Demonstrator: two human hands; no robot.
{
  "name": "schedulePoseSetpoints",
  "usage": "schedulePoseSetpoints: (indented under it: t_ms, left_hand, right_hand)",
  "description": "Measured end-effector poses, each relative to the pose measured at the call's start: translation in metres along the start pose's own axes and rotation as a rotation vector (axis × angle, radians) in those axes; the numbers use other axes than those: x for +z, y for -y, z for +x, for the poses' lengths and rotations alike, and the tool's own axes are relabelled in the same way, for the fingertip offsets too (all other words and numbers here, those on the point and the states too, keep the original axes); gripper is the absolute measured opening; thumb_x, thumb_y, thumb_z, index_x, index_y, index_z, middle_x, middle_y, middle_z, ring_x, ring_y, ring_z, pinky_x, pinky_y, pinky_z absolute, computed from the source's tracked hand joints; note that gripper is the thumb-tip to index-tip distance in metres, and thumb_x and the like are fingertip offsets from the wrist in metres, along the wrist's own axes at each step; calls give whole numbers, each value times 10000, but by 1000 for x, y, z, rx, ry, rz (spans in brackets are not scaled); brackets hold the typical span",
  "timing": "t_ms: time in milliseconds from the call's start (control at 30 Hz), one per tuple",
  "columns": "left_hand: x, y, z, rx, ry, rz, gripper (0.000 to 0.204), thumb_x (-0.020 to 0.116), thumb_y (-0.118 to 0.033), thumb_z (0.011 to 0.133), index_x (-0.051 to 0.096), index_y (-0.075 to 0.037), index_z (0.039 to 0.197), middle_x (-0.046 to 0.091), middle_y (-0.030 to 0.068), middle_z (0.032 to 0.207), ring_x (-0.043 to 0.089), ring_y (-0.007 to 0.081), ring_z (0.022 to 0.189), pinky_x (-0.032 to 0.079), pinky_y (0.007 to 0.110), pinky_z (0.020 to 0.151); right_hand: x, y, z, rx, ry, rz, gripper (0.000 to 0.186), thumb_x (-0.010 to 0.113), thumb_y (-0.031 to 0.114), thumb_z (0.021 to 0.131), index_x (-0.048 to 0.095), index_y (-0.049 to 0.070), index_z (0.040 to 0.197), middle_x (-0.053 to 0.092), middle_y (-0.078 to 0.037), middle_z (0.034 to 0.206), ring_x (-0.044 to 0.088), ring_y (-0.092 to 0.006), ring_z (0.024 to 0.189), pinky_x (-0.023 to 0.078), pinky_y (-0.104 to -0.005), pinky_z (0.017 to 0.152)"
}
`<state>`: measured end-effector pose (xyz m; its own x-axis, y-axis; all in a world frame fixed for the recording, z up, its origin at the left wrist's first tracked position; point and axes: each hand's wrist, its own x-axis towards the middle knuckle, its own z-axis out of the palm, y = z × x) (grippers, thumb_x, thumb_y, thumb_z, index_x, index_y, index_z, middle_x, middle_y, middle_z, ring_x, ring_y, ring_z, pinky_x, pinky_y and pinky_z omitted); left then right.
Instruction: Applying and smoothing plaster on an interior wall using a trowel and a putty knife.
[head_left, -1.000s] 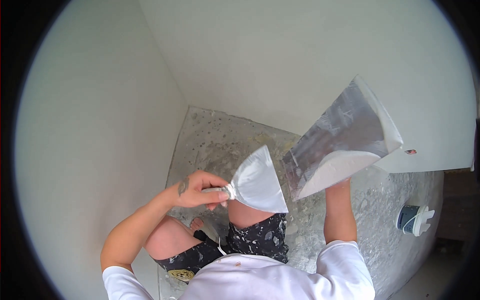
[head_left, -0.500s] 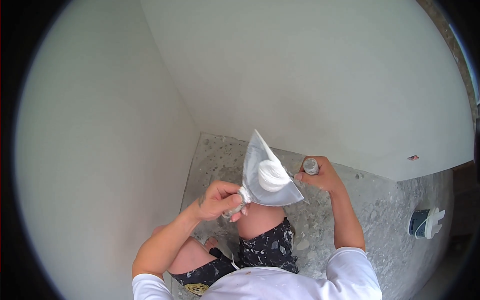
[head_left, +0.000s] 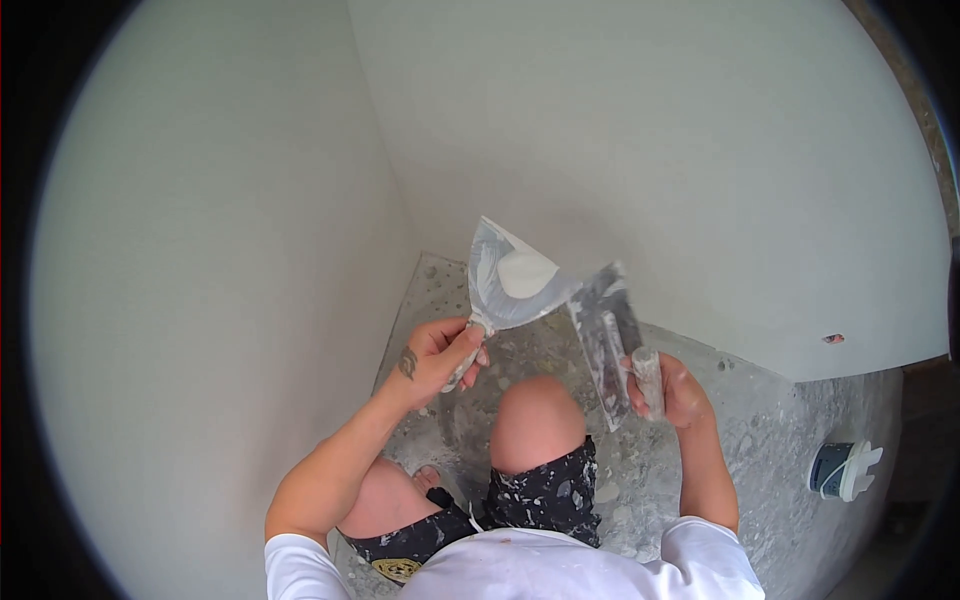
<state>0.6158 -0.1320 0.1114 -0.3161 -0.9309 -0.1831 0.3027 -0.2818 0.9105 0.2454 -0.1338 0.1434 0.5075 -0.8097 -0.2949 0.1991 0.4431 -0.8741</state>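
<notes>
My left hand [head_left: 440,362] is closed round the handle of a wide putty knife [head_left: 490,285], its blade flared and pointing up and away from me. A lump of white filler [head_left: 526,273] lies on that blade. In my right hand [head_left: 680,388] is a plastering trowel [head_left: 603,345], gripped by its pale, smeared handle. The trowel's long grey blade, streaked with white, stands just right of the putty knife's right corner. Whether the two blades touch I cannot tell.
Two pale walls meet in a corner ahead, the left wall [head_left: 220,300] and the far wall [head_left: 640,150]. Below lies a grey, splattered floor [head_left: 750,470]. A dark bucket with a white rim [head_left: 843,470] is at the right. My bent knee [head_left: 540,425] rises under the tools.
My left hand has lifted the putty knife up and away from my knee. The trowel has turned so that its blade shows, and the filler lump looks flatter and smaller.
</notes>
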Motion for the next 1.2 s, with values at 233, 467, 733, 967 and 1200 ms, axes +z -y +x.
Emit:
schedulePoseSetpoints:
  t_ms: [233,467,733,967,1200]
  left_hand:
    - [19,11,-8,263,-290,546,240,675,-189,949,653,17,1068,684,100,867,630,148,653,489,289,570]
    - [9,10,-14,873,-88,1348,187,690,-64,851,655,-10,1027,654,158,867,640,314,729,514,404,634]
    - [-27,6,-11,321,-481,1197,171,680,-142,911,636,-23,1025,647,106,832,605,258,667,489,336,618]
    - [-58,2,-13,224,-529,591,198,623,-225,1005,613,-27,1006,622,8,827,528,59,626,424,220,562]
    - [-64,3,-19,226,-555,544,237,635,-246,1003,617,-11,1021,627,16,820,536,61,629,435,222,571]
  right_hand:
    - [40,-9,-1,-393,48,-1184,492,695,450,885,658,38,1151,695,-164,962,666,-361,895,530,-419,806]
    - [2,-58,-10,-232,-41,-1315,413,686,352,891,664,75,1197,670,-167,1166,611,-375,1096,439,-478,1005]
    - [-124,-165,48,-464,-584,-1637,377,702,275,894,664,85,1218,626,-210,1243,567,-429,1165,436,-516,1006]
    - [-153,-253,168,-294,-534,-1473,401,727,285,879,648,42,1188,648,-209,1163,592,-428,1094,461,-508,946]
    - [-181,-278,222,-300,-529,-1558,492,696,375,901,611,40,1251,659,-204,1162,591,-433,1115,432,-522,994]
